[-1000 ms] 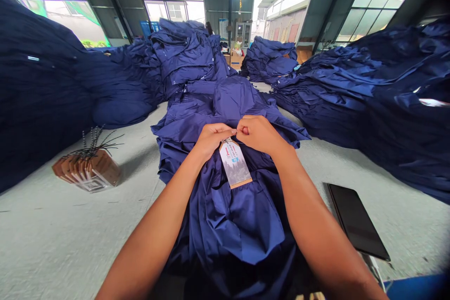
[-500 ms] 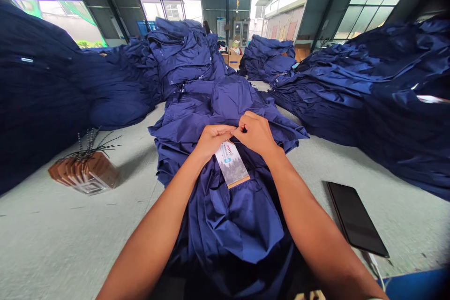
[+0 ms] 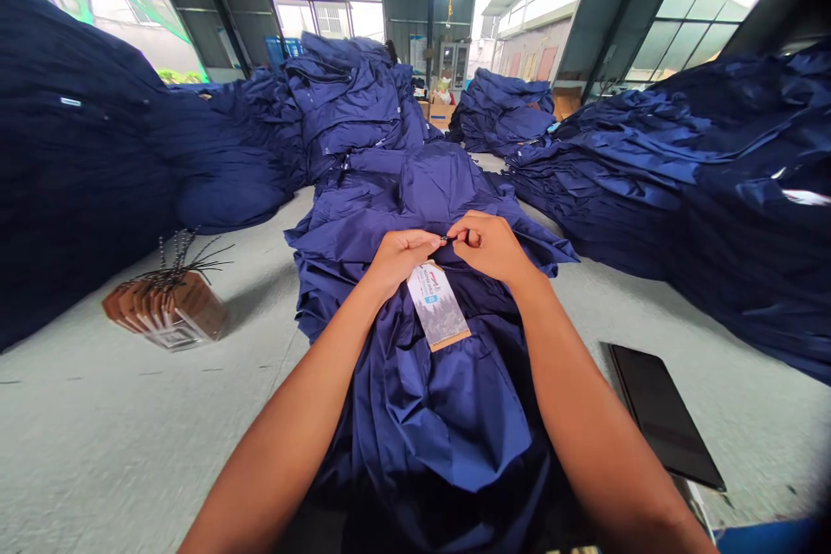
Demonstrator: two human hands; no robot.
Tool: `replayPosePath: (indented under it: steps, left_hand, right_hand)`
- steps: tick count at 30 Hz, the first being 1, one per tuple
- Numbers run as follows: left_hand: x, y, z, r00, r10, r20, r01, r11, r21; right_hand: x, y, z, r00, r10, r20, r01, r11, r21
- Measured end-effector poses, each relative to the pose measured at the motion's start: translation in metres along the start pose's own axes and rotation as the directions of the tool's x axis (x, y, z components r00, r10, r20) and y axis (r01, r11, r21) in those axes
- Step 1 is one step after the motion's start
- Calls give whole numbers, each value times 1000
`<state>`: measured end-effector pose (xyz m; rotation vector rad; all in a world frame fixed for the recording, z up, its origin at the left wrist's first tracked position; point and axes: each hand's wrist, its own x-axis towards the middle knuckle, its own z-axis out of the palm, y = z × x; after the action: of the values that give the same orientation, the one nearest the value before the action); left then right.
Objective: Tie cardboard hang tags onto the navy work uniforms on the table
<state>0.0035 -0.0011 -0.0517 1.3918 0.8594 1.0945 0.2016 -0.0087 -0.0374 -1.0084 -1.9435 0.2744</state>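
A navy blue garment (image 3: 454, 415) lies spread over the table in front of me and hangs towards my body. On it rests a printed hang tag (image 3: 439, 309), its top end just under my hands. My left hand (image 3: 408, 258) pinches one end of the tag's short black cord (image 3: 446, 239) between thumb and finger. Close beside it, my right hand (image 3: 488, 247) has its fingers closed on the cord's other part. A small dark loop shows at the right fingers. Exactly how the cord joins the garment is hidden.
A bundle of brown tags (image 3: 165, 307) with black cords stands on the table (image 3: 195, 424) at left. At right lies a black phone (image 3: 666, 415) with a white cable. Large heaps of navy garments (image 3: 354, 95) rise behind and on both sides.
My hands have drawn slightly apart, and the dark cord now shows between the fingertips. The whole view has shifted a little; the tag still lies on the garment.
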Motion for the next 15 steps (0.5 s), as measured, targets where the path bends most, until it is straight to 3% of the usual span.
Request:
replayPosePath:
  steps: [8,15]
  left_hand:
    - [-1,0,-4,996,-8,86,4,999,49]
    - [1,3,-8,988,-11,153,4,999,47]
  right_hand:
    - [0,-7,-4,994,-17,109,8,996,83]
    - [-1,-10,-6,993,-37,111,22,991,129]
